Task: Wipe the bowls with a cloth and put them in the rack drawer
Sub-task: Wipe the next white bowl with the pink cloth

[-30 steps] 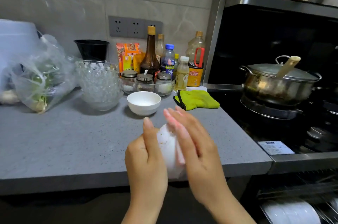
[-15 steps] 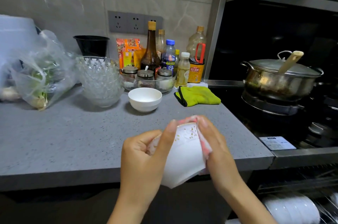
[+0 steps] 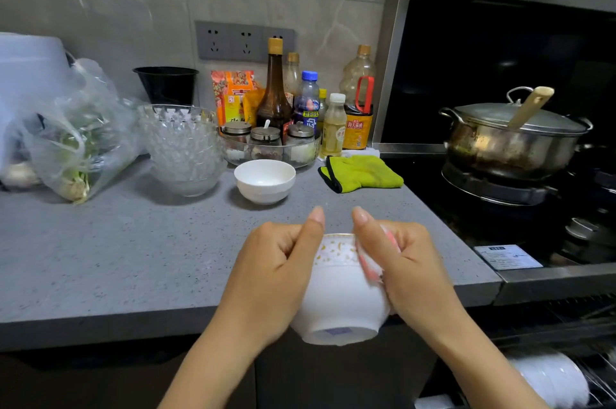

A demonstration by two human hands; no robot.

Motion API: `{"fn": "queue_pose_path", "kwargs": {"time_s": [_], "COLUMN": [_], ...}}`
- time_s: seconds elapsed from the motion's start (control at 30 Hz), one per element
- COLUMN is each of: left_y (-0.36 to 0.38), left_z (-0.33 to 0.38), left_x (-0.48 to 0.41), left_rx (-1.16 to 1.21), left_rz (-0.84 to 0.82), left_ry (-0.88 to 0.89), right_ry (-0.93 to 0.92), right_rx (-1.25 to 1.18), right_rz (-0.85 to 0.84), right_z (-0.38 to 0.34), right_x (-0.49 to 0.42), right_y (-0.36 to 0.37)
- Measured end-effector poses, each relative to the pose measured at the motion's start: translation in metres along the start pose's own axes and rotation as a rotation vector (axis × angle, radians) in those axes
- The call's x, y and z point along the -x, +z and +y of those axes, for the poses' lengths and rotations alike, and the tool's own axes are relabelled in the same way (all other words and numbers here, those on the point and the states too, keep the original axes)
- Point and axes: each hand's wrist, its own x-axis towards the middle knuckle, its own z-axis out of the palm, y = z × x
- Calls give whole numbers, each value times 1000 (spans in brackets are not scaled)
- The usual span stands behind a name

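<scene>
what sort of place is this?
Most likely a home kitchen: a lidded pot sits on a stove, and sauce bottles stand at the back of a grey counter. The left hand holds a white bowl, the right hand a cloth against it.

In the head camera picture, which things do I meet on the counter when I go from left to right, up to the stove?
plastic bag of greens → stack of glass bowls → small white bowl → green cloth → steel pot on the stove
</scene>
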Motion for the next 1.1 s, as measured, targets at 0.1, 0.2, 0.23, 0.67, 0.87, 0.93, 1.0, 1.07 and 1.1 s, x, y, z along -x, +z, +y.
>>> {"fn": "queue_pose_path", "kwargs": {"time_s": [0.1, 0.2, 0.23, 0.67, 0.87, 0.93, 1.0, 1.07, 1.1], "left_y": [7, 12, 14, 21, 16, 10, 5, -2, -5], "left_z": [3, -1, -3, -3, -4, -3, -5, -4, -4], "left_x": [0, 1, 1, -1, 2, 3, 4, 5, 6], "left_rx": [104, 164, 180, 406, 269, 337, 450, 539, 580], "left_rz": [141, 303, 355, 613, 545, 515, 505, 518, 517], "left_ry": [-15, -64, -81, -197, -110, -125, -187, -253, -271], "right_ry": [-64, -124, -160, -174, -380, -289, -174, -42, 19], "right_rx": [65, 171, 232, 156, 591, 317, 53, -117, -190], "right_rz": [46, 128, 134, 127, 110, 77, 55, 14, -2], "right_z": [2, 7, 7, 5, 8, 6, 2, 4, 4], "right_x": [2, 9, 12, 10, 12, 7, 3, 0, -1], "right_y": [7, 20, 25, 39, 47, 43, 39, 36, 34]}}
